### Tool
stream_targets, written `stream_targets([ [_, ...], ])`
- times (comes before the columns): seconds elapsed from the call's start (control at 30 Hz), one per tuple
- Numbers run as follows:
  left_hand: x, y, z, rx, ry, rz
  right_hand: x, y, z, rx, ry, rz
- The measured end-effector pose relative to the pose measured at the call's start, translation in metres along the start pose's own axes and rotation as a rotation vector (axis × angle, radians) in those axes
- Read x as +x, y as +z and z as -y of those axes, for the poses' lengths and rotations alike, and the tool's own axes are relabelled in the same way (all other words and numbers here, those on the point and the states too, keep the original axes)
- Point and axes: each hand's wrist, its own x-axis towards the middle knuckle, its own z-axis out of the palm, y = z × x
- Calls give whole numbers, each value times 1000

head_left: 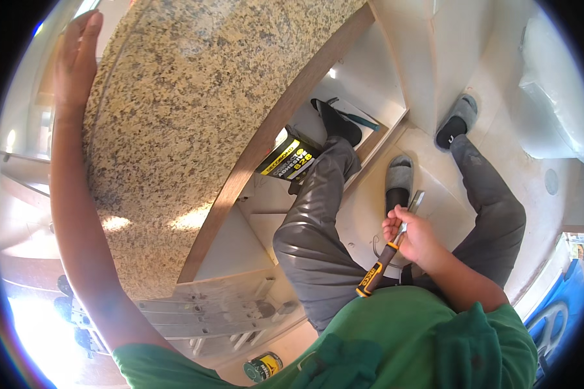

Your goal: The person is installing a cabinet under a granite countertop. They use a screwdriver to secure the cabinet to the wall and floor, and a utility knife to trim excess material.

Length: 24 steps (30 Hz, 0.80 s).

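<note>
Right hand [416,238] is curled round the blade [419,198] of a chisel-like tool [388,253], presumably stiff, light, best gripped by its handle [373,277]; left hand [77,61] is outstretched beside granite countertop [194,104].

Probably a kitchen worksite: 1 stone countertop [194,84], 1 open cabinet [363,71], 1 black tin [288,157].

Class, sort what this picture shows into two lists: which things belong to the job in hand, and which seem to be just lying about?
Apparently in the job:
- chisel-like tool, held in the right hand
- granite counter, beside the left hand

Seemingly lying about:
- black-and-yellow tin
- teal-handled tool
- round green can
- translucent plastic
</note>
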Motion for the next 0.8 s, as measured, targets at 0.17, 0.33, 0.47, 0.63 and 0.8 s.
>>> stream_targets([
  [0.17,6,4,-1,11,45,-36,-22,10,-17,-56,-32,-54],
  [0.33,-2,-1,-3,129,131,-146,-36,18,12,-54,-119,-80],
  [0.47,-9,-4,-10,263,130,-181,-64,13,64,-249,-186,-81],
  [0.63,-13,-30,-39,319,208,-256,-105,-16,104,-348,-201,-110],
  [0.8,-44,-30,-120,-81,88,-462,-122,-65,101,-213,-243,-122],
])
